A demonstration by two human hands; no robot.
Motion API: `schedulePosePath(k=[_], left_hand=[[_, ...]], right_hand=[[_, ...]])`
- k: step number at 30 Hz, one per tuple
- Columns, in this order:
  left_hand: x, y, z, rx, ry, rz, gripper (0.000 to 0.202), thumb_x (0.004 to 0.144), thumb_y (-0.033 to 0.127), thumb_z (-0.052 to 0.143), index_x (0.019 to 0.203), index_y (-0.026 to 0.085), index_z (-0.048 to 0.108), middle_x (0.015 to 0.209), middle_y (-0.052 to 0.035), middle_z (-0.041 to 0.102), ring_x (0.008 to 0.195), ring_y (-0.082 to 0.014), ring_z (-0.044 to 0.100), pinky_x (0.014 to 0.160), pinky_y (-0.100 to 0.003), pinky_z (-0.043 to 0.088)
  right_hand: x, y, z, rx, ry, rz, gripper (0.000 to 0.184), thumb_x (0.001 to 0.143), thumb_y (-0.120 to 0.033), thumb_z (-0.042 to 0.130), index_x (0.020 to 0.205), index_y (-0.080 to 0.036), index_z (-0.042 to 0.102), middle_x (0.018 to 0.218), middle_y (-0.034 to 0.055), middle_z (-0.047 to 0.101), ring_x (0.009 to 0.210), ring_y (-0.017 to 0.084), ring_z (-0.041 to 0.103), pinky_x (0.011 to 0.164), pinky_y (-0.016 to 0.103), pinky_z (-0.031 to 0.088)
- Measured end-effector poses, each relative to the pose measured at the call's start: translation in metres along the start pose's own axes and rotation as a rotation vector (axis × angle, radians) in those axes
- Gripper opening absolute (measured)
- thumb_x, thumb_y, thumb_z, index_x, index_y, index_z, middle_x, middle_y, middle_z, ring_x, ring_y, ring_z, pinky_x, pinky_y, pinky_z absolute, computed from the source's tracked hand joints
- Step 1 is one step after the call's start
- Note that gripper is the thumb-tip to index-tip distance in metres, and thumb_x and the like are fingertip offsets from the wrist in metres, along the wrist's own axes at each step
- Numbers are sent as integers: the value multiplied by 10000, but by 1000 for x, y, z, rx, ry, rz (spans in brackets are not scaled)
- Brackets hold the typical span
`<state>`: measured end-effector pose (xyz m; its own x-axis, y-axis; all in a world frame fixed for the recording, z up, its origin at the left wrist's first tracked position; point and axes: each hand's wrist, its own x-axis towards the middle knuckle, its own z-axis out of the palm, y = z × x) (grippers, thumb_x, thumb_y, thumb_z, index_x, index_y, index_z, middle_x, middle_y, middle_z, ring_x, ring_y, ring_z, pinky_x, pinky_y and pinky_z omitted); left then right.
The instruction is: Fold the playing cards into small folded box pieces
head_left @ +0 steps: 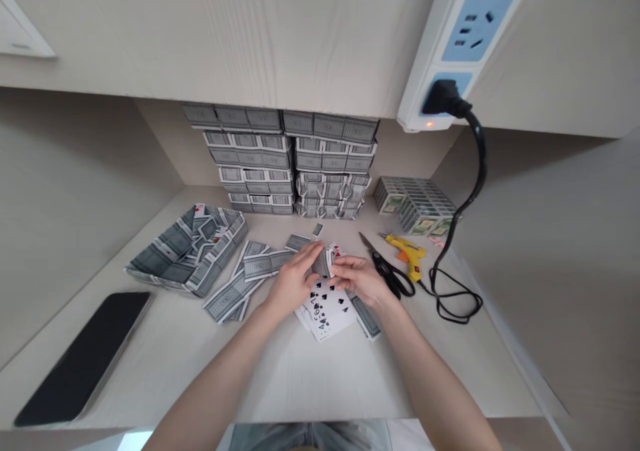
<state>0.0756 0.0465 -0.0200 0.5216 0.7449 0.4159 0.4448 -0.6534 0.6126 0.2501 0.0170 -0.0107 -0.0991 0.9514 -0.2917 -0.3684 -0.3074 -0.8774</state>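
Observation:
Between my two hands is a small folded playing card [322, 263] with a grey patterned back. My left hand [295, 278] grips its left side with thumb and fingers. From the right, the fingertips of my right hand [361, 279] pinch its edge. Beneath my hands lie fanned face-up playing cards [327, 314] showing black spades. Left of them, strips of joined grey-backed cards [235, 291] overlap on the desk. A narrow grey folded card [366, 318] lies below my right wrist.
A tray made of cards [215, 268] holds folded pieces at the left. Stacked card boxes [255, 154] stand at the back. Black scissors [390, 271] and a yellow glue gun [407, 254] lie right. A phone [83, 358], wrapped card decks [417, 204] and a power strip [465, 44] are around.

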Motion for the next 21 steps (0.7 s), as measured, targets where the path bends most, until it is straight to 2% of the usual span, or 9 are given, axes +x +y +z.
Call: schedulePosePath(k=[6,13,21], left_hand=[[0,1,-1,-79,-51,18,638,725,49,481,1314,258,350,1361,-23,405,1263,-185,351,1062,-382,292],[0,4,-5,-204,-57,10,629,724,47,484,1306,253,367,1364,-27,402,1265,-186,350,1077,-389,263],[0,4,-7,-218,-83,-1,648,709,52,507,1308,261,372,1358,-25,409,1254,-201,367,1066,-392,283]], right_hand=[[1,-1,-5,-3,-22,48,252,515,-212,806,679,-101,651,520,37,658,473,144,647,461,172,535],[0,-2,-6,13,-31,49,219,530,-193,799,678,-100,668,528,44,664,476,148,650,468,174,544],[-2,-5,-6,-23,-62,53,210,542,-200,791,684,-91,681,527,52,666,473,140,646,469,171,536]])
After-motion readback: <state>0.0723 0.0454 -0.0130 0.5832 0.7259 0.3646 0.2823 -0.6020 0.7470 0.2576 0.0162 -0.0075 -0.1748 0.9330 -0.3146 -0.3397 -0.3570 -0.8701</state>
